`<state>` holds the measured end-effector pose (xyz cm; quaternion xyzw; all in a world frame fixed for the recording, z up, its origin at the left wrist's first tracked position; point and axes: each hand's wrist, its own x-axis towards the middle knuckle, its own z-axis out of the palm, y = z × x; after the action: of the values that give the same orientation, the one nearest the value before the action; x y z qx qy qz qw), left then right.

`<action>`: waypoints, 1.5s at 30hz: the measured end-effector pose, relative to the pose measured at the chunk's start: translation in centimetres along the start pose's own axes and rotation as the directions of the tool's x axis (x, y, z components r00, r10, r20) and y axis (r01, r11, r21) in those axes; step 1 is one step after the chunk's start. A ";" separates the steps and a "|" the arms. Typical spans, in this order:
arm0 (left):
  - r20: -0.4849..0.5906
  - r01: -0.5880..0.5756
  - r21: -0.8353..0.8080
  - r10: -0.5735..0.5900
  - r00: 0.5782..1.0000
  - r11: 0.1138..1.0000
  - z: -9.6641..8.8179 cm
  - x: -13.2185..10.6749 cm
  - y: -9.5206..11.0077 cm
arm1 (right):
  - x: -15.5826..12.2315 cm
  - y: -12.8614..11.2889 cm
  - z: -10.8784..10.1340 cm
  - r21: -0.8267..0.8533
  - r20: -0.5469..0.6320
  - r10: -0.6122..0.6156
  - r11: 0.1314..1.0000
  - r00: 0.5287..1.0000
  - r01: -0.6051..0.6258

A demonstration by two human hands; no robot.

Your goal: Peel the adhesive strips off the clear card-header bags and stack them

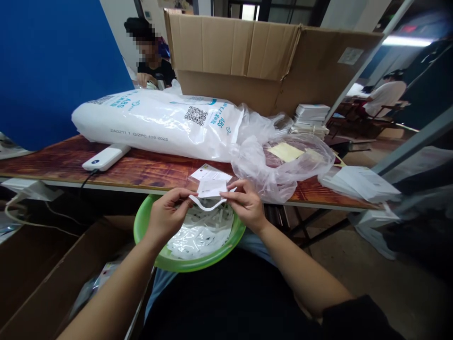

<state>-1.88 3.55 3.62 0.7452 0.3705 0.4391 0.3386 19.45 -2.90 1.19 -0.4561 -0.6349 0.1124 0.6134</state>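
Note:
A curved white strip [207, 206] is stretched between my two hands, sagging in the middle. Its left end is pinched between the thumb and fingers of my left hand [173, 208]. My right hand [247, 203] pinches the other end. Below them, a green basin [212, 263] rests on my lap with many white strips [201, 236] in it. Right behind the held strip, a small white card [211, 188] overlaps a clear packet with a printed card [209, 172] at the table edge.
A large white ABS sack [155, 123] lies across the wooden table [155, 172], beside a white power bank [106, 157]. Crumpled clear plastic bags [262, 165] and stacked white cards [366, 182] are to the right. A cardboard box [240, 52] stands behind; another person [152, 61] sits beyond.

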 end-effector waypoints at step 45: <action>0.334 0.801 -0.497 -0.778 0.532 0.335 4.4 -2.5 -0.1 | -4.5 0.6 -0.4 0.489 -0.038 0.777 0.563 0.628 -0.667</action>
<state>1.23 0.63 0.84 0.3309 0.5183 0.2981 0.7301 19.32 -5.93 -2.17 -0.5401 -0.2657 0.4340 0.6703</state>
